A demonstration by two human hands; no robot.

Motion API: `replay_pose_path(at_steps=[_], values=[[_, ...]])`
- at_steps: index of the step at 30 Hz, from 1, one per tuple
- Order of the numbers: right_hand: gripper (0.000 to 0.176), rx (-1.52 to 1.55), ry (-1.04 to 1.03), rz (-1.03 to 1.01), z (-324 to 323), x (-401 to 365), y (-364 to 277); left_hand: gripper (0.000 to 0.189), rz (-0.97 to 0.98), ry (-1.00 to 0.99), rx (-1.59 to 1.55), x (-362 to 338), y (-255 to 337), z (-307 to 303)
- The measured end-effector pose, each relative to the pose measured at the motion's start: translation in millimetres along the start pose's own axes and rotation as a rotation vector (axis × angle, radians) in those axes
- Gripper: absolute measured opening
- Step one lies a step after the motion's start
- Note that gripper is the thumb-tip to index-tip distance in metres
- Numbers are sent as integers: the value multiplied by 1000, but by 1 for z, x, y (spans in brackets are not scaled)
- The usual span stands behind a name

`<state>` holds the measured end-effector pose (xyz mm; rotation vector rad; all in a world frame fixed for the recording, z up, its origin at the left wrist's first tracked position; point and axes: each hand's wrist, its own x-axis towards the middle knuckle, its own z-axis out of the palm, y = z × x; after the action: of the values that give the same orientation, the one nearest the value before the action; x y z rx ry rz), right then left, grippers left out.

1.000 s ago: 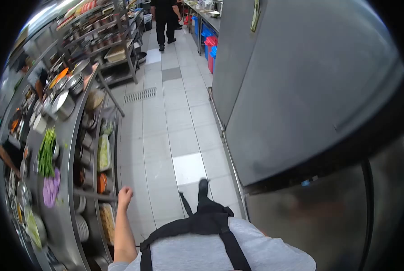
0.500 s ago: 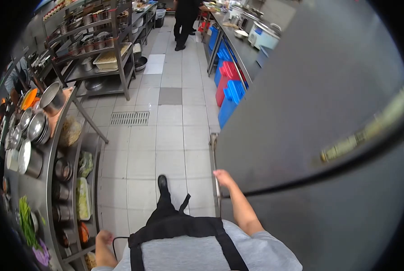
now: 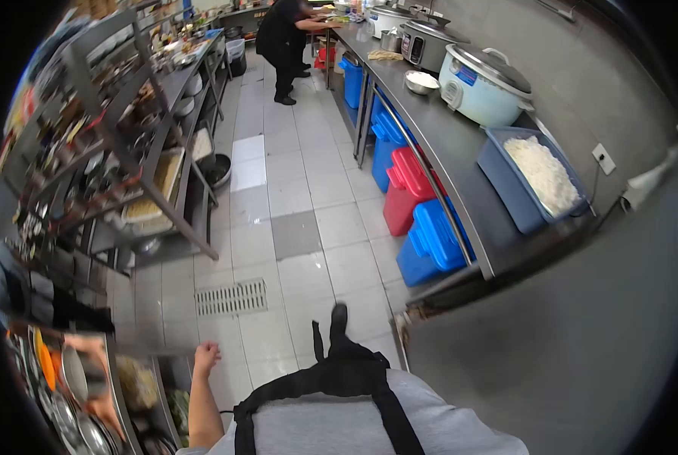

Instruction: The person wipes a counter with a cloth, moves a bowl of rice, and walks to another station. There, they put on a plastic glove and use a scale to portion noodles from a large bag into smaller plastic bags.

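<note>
My left hand is held out over the tiled floor, its fingers curled loosely; whether they hold something too small to see, I cannot make out. It is nearest to the steel shelf unit with bowls and pots at the lower left, apart from it. My right hand is out of view. One black shoe stands forward on the tiles. To the right is a large grey steel cabinet.
A steel counter on the right bears rice cookers and a blue-grey tub. Lidded bins stand beneath. A rack stands left, a floor drain ahead. One person in black leans at the counter; another is at the left edge.
The view has moved forward along the aisle, bringing the counter and bins closer. My left hand has swung forward, my right hand has left the view, and the person in black now leans over the counter.
</note>
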<state>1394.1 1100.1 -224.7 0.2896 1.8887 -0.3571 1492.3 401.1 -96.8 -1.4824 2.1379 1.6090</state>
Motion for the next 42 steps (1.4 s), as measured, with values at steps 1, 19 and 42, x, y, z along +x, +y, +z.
replay_pose_path(at_steps=[1, 19, 42], values=[[43, 15, -27, 26, -13, 11, -26, 11, 57, -17, -1, 32, 49, 10], [11, -136, 938, -1094, -785, 77, -960, 9, -119, -371, 937, 359, 202, 6], [46, -623, 1073, -541, -1304, 158, -1286, 27, 376, -347, 507, 1027, 1085, 232]])
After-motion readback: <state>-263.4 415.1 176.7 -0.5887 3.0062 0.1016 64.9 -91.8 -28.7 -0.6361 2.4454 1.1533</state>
